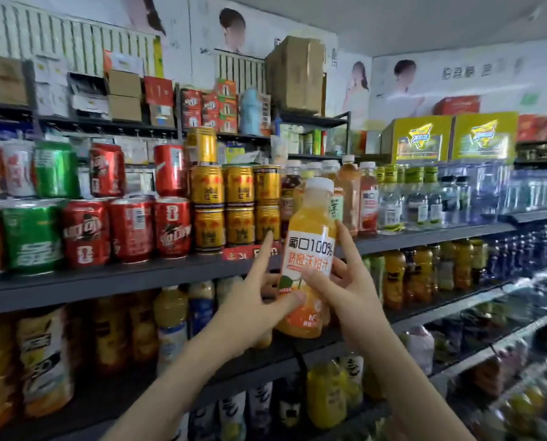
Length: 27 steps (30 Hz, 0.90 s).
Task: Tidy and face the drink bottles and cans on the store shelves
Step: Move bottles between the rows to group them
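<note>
An orange juice bottle (310, 253) with a white cap and a white label is held upright in front of the shelves, label facing me. My right hand (345, 281) grips it from the right, thumb across the label and index finger up its side. My left hand (259, 297) pinches the lower part with the thumb, its index finger pointing up toward the gold cans (237, 205). Behind the bottle stands a row of juice and tea bottles (358, 195) on the dark upper shelf (138, 275).
Red cola cans (132, 227) and green cans (30, 233) are stacked two high at the left. Clear water bottles (424, 198) fill the right of that shelf. Lower shelves hold yellow and orange bottles (424, 272). Yellow cartons (450, 138) and cardboard boxes (297, 74) sit above.
</note>
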Motion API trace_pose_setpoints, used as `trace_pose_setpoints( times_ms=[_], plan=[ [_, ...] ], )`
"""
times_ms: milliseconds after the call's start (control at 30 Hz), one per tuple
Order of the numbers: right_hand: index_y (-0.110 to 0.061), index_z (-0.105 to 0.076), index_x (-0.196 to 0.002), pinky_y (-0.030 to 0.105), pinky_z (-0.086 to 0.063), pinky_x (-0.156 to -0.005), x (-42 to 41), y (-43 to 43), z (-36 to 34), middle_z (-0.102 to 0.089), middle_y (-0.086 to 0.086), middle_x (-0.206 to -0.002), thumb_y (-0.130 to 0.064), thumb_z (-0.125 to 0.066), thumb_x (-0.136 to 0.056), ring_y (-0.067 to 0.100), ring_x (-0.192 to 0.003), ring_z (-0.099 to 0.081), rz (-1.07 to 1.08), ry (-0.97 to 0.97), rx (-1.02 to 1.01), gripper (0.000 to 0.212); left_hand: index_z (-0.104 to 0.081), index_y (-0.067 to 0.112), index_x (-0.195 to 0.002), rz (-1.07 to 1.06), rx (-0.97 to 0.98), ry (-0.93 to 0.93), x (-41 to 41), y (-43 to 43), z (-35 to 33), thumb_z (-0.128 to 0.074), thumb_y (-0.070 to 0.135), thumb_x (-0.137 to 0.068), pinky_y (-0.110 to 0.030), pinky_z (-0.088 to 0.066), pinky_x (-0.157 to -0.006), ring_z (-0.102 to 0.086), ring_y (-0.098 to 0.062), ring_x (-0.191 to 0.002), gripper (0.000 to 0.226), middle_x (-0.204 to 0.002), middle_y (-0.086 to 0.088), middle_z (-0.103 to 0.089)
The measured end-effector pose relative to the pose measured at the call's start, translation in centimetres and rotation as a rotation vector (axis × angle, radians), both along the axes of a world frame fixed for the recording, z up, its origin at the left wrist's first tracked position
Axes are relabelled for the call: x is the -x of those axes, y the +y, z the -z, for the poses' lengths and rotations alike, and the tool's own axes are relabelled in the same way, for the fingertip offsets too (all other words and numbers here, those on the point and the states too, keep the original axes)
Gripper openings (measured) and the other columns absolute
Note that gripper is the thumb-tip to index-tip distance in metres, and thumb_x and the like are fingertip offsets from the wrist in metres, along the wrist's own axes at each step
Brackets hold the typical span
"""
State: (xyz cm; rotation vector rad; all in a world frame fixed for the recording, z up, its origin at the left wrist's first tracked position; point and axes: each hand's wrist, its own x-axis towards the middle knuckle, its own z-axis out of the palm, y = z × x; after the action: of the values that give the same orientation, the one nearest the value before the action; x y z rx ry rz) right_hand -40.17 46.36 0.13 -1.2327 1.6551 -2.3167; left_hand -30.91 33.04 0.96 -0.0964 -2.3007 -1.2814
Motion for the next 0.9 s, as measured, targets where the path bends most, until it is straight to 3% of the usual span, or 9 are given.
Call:
trace_pose_setpoints(
  times_ms=[100, 233, 333, 400, 533, 633, 733, 900],
  plan=[
    [-0.048, -0.024, -0.145, 0.041, -0.057, -0.082, 4.6, 6.0, 0.6, -0.071, 0.0, -0.111, -0.017, -0.07, -0.077, 0.02, -0.102, -0.068, 0.038, -0.009, 0.009, 0.087, 0.023, 0.058, -0.136, 0.069, 0.072, -0.065, 5.5, 6.1, 0.3, -0.064, 0.057, -0.075, -0.009, -0.049, -0.078, -0.059, 0.017, -0.092, 0.106, -0.112, 0.036, -0.052],
    [-0.049, -0.018, -0.146, 0.048, -0.054, -0.089, 10.6, 11.9, 0.7, -0.07, 0.001, -0.113, -0.021, -0.068, -0.077, 0.023, -0.105, -0.067, 0.045, -0.035, 0.0, 0.09, 0.02, 0.065, -0.131, 0.051, 0.021, -0.015, 11.6, 11.9, 0.4, -0.069, 0.057, -0.073, -0.024, -0.055, -0.083, -0.065, 0.007, -0.09, 0.107, -0.104, 0.031, -0.063],
    [-0.054, -0.01, -0.145, 0.043, -0.055, -0.089, 14.3, 14.2, 0.5, -0.069, -0.01, -0.11, -0.032, -0.07, -0.073, 0.013, -0.104, -0.067, 0.074, 0.015, -0.083, 0.097, 0.021, 0.062, -0.133, -0.022, 0.094, 0.009, 15.3, 14.9, 0.6, -0.066, 0.053, -0.08, -0.03, -0.055, -0.086, -0.065, 0.002, -0.095, 0.102, -0.112, 0.024, -0.064],
    [-0.057, -0.005, -0.144, 0.039, -0.057, -0.085, 16.7, 14.8, 0.4, -0.068, -0.014, -0.109, -0.041, -0.073, -0.066, 0.008, -0.1, -0.067, 0.126, 0.06, -0.124, 0.106, 0.021, 0.053, -0.14, -0.096, 0.191, 0.027, 17.6, 16.0, 0.5, -0.063, 0.052, -0.084, -0.028, -0.053, -0.086, -0.065, -0.002, -0.095, 0.101, -0.117, 0.019, -0.064],
    [-0.056, -0.005, -0.144, 0.047, -0.056, -0.085, 21.9, 15.0, 0.5, -0.068, -0.008, -0.107, -0.053, -0.078, -0.06, 0.014, -0.098, -0.067, 0.255, 0.131, -0.165, 0.111, 0.013, 0.046, -0.146, -0.192, 0.287, 0.101, 22.5, 16.4, 0.4, -0.061, 0.056, -0.083, -0.021, -0.048, -0.088, -0.061, -0.004, -0.104, 0.098, -0.126, 0.015, -0.061],
    [-0.046, -0.013, -0.145, 0.045, -0.056, -0.085, 25.7, 14.9, 0.0, -0.07, -0.007, -0.105, -0.042, -0.085, -0.064, 0.011, -0.096, -0.068, 0.305, 0.173, -0.155, 0.108, 0.004, 0.042, -0.15, -0.215, 0.319, 0.136, 26.4, 16.7, 0.4, -0.061, 0.057, -0.082, -0.026, -0.048, -0.093, -0.061, -0.008, -0.108, 0.095, -0.126, 0.012, -0.061],
    [-0.047, -0.016, -0.143, 0.036, -0.058, -0.083, 29.0, 15.0, -1.3, -0.068, -0.012, -0.101, -0.031, -0.081, -0.071, 0.001, -0.089, -0.067, 0.362, 0.203, -0.155, 0.099, -0.002, 0.044, -0.149, -0.207, 0.315, 0.151, 30.5, 16.7, -0.2, -0.062, 0.058, -0.082, -0.035, -0.048, -0.097, -0.058, -0.01, -0.114, 0.092, -0.131, 0.012, -0.058],
    [-0.043, -0.018, -0.146, 0.045, -0.057, -0.083, 34.4, 15.9, -2.4, -0.07, -0.011, -0.099, -0.022, -0.081, -0.071, 0.01, -0.092, -0.069, 0.39, 0.215, -0.037, 0.1, -0.005, 0.047, -0.148, -0.096, 0.361, 0.135, 35.5, 16.6, -1.7, -0.063, 0.053, -0.083, -0.034, -0.043, -0.104, -0.047, -0.002, -0.125, 0.087, -0.143, 0.019, -0.044]
  ],
)
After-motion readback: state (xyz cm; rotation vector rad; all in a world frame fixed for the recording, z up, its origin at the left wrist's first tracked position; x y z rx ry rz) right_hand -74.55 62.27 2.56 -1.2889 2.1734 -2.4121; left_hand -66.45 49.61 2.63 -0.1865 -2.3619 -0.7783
